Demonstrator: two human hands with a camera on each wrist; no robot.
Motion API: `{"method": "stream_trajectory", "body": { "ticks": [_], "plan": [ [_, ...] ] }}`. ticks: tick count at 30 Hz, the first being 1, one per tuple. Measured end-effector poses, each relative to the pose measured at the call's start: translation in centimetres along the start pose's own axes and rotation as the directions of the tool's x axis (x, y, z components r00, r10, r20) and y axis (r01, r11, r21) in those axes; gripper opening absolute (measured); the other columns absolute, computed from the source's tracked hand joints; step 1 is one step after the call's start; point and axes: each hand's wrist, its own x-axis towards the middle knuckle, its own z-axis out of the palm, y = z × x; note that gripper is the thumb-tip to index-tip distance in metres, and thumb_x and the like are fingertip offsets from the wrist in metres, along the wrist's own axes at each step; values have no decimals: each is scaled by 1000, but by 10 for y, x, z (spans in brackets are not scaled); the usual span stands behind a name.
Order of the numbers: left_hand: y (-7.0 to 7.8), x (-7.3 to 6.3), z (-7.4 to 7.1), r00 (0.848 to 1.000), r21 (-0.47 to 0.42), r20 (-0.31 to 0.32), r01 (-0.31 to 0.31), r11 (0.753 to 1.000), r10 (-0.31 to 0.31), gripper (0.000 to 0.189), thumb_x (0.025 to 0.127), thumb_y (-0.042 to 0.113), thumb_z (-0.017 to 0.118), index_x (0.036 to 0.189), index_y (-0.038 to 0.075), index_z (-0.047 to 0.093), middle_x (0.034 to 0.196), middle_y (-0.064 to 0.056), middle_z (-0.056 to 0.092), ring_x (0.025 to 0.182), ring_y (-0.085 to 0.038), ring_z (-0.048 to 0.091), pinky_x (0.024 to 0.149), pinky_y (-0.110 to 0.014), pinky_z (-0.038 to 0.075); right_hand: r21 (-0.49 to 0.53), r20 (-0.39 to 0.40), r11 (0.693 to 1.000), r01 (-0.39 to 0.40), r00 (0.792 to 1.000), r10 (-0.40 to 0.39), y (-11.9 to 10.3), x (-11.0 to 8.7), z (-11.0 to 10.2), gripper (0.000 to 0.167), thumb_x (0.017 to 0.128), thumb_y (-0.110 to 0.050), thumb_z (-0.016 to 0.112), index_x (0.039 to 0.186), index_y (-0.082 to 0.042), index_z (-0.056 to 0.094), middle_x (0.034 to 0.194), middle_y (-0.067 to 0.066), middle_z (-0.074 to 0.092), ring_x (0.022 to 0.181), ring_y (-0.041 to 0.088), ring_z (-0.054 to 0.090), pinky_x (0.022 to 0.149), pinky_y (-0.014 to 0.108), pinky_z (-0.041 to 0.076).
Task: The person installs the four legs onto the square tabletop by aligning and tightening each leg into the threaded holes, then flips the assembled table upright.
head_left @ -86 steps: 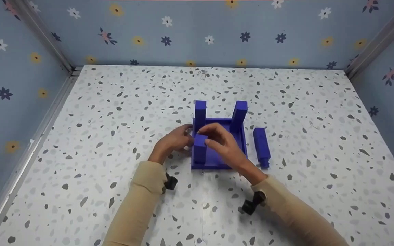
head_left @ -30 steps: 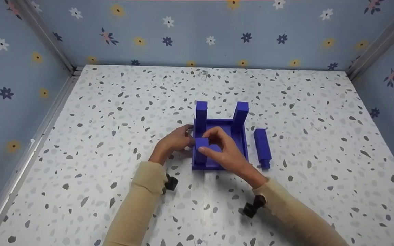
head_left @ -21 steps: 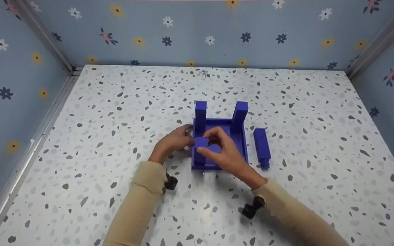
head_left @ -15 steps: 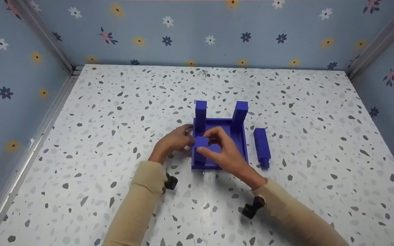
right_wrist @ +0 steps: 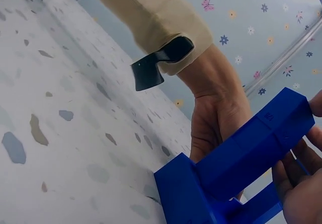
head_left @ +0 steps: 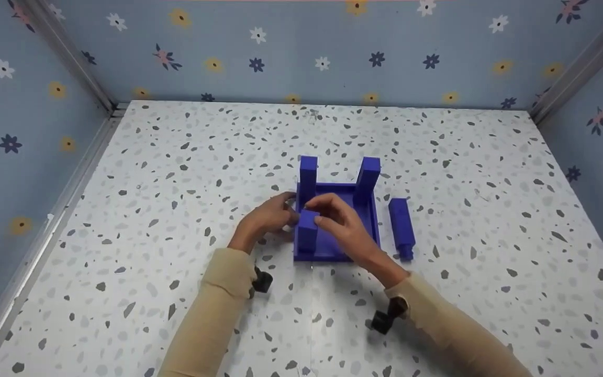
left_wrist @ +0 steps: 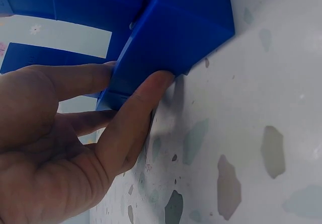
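Observation:
A blue square tabletop (head_left: 331, 250) with a raised rim lies underside up, as of a small toy table. My left hand (head_left: 265, 216) holds its left edge; the left wrist view shows thumb and fingers on either side of the rim (left_wrist: 166, 38). Upright at the near left corner stands a blue square leg (head_left: 308, 238). My right hand (head_left: 353, 230) pinches the top of this leg between thumb and fingers, as the right wrist view also shows on the leg (right_wrist: 251, 146). The foot of the leg meets the tabletop corner; its joint is hidden.
Two more legs, far left (head_left: 308, 173) and far right (head_left: 368, 173), stand upright at the back corners. A loose leg (head_left: 401, 222) with a narrower peg end lies on the speckled table (head_left: 479, 293), right of the tabletop. Flowered walls (head_left: 301, 42) enclose the back and sides.
My right thumb has shifted from the near face of the near left leg to its right upper corner, and the fingers have moved slightly left behind it. The left hand stays put.

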Motion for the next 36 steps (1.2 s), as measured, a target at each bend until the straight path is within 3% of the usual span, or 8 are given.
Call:
{"method": "stream_trajectory", "body": {
  "ticks": [9,18,21,27,31,36],
  "plan": [
    [0,0,0,1000,6,-1,-16,1000,16,63,90,26,55,148,31,30,122,-1,61,94,-23,68,67,-54,44,39,116,998,-48,992,43,-1,2,0,36,94,-7,46,126,8,54,127,22,55,120,34,51,104,39,41],
    [-1,2,1,1000,3,7,-9,1000,9,68,88,25,58,149,31,28,123,-1,61,95,-24,68,72,-59,44,71,120,997,-36,992,27,-1,2,2,35,93,-4,45,124,10,53,125,33,50,119,48,46,102,38,42],
    [-1,2,0,1000,7,3,-8,1000,8,68,88,24,58,149,31,28,122,-1,61,95,-24,68,73,-60,45,64,117,998,-30,993,22,-1,2,2,35,93,-6,47,124,11,52,123,30,52,116,43,49,99,35,43],
    [-1,2,1,999,-43,19,-29,999,29,65,90,22,55,149,27,29,119,-4,61,90,-23,69,74,-58,44,21,108,1000,3,994,-5,0,-1,1,34,94,-7,50,123,10,51,124,28,50,113,20,52,96,28,43],
    [0,1,0,1000,-26,13,-19,999,19,63,91,26,54,149,28,29,115,-3,62,85,-20,70,71,-59,44,13,93,1000,-4,996,3,1,-2,1,34,93,-8,53,123,8,50,125,27,49,113,20,52,95,27,44],
    [1,0,0,1000,3,5,-2,1000,2,65,90,27,55,149,30,28,115,-1,63,85,-19,70,72,-59,45,5,69,1000,-17,997,16,1,-3,0,33,94,-7,54,123,7,50,120,17,53,106,20,54,88,27,46]
  ]
}}
